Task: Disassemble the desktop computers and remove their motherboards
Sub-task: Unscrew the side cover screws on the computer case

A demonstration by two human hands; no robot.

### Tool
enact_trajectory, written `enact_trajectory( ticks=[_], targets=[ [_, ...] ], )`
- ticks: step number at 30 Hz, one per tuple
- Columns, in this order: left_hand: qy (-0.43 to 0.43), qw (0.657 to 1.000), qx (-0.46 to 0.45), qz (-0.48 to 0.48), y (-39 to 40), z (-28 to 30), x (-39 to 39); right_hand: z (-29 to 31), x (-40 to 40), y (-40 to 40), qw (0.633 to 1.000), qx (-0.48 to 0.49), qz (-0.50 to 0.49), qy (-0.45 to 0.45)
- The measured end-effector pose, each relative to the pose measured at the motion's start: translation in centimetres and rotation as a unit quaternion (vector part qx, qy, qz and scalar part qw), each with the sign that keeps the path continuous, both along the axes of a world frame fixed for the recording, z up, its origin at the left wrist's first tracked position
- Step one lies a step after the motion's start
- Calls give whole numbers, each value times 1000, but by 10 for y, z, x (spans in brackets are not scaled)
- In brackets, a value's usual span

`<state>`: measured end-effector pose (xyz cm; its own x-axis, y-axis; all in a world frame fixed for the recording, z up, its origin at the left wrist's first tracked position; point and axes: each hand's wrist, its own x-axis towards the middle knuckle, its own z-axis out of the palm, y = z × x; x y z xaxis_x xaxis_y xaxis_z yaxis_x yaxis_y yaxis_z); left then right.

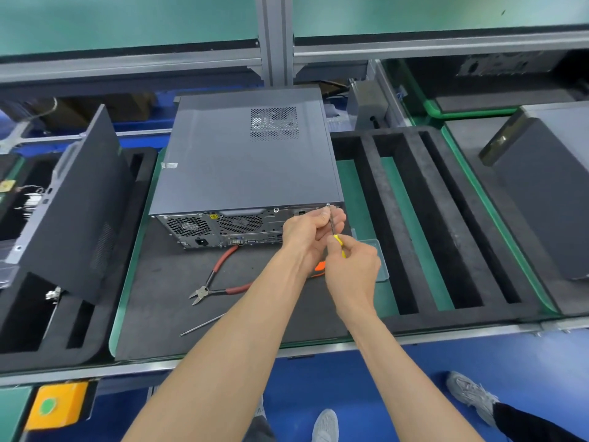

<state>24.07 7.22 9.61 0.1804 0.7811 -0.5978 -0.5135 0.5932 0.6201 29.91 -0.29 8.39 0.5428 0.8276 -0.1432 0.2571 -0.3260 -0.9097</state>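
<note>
The desktop computer case (245, 154) lies flat on its side on the black foam tray (197, 314), rear panel facing the person, side cover closed. All positions below are given relative to this case.

At the upper right corner of the rear panel, the tip of a screwdriver (334, 231) sits on a screw (328, 204). The right hand (352, 266), just in front of that corner, pinches the yellow handle between curled fingers and thumb. The left hand (310, 232) is against the rear panel beside the shaft, fingers curled, with its fingertips steadying the metal shaft near the tip.

Directly in front of the rear panel, red-handled side cutters (216, 282) lie on the foam with blades parted. Further forward lies a thin metal rod (202, 325). An orange object (319, 266) shows partly between the forearms; its type cannot be told. A small clear plastic tray (379, 260) rests in front of the right rear corner, partly hidden by the right hand.

To the left of the case, a detached black side panel (79, 212) leans tilted in a neighbouring foam tray. To the right, the foam has long parallel slots (424, 224). Further right stands another dark computer case (541, 193). In front and far left, a yellow box with a green button (54, 406) is mounted on the bench edge
</note>
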Motion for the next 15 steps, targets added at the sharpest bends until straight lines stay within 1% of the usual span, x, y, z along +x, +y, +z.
enact_trajectory(
  ticks=[1, 2, 3, 4, 5, 6, 7, 8, 9, 10, 11, 12, 13, 14, 15],
  targets=[
    [-4, 1000, -4, 0, 0, 1, 1, 0, 2, -1, 995, 0, 18, -98],
    [-4, 1000, -8, 1, 0, 2, 1, 0, 1, -1, 989, 1, 21, -148],
    [-2, 1000, -11, 3, 0, 3, 2, 1, -1, 0, 990, -7, 16, -140],
    [6, 1000, -13, 4, 1, 3, 2, 2, -1, 2, 999, -16, -4, -51],
    [19, 1000, -14, 1, 2, 3, 2, 3, -2, 5, 993, -26, -35, 111],
    [34, 999, -16, -6, 3, 3, 1, 6, -2, 6, 952, -34, -52, 299],
    [45, 999, -17, -13, 4, 3, 0, 9, -1, 6, 889, -40, -51, 454],
    [46, 999, -19, -16, 5, 3, -1, 9, 1, 7, 839, -42, -41, 541],
    [40, 999, -20, -18, 5, 3, -2, 9, 3, 7, 820, -40, -29, 571],
    [34, 999, -21, -19, 5, 3, -2, 10, 3, 8, 824, -42, -21, 565],
    [31, 999, -21, -20, 5, 3, -2, 10, 3, 9, 849, -49, -23, 525],
    [31, 999, -21, -23, 5, 3, -2, 11, 1, 9, 891, -54, -28, 450],
    [29, 999, -21, -24, 4, 2, -1, 11, 0, 9, 939, -59, -29, 337],
    [25, 999, -21, -24, 4, 2, 0, 10, -1, 10, 979, -64, -22, 192],
    [20, 999, -22, -22, 4, 3, 1, 9, 0, 10, 997, -70, -8, 39]
  ],
)
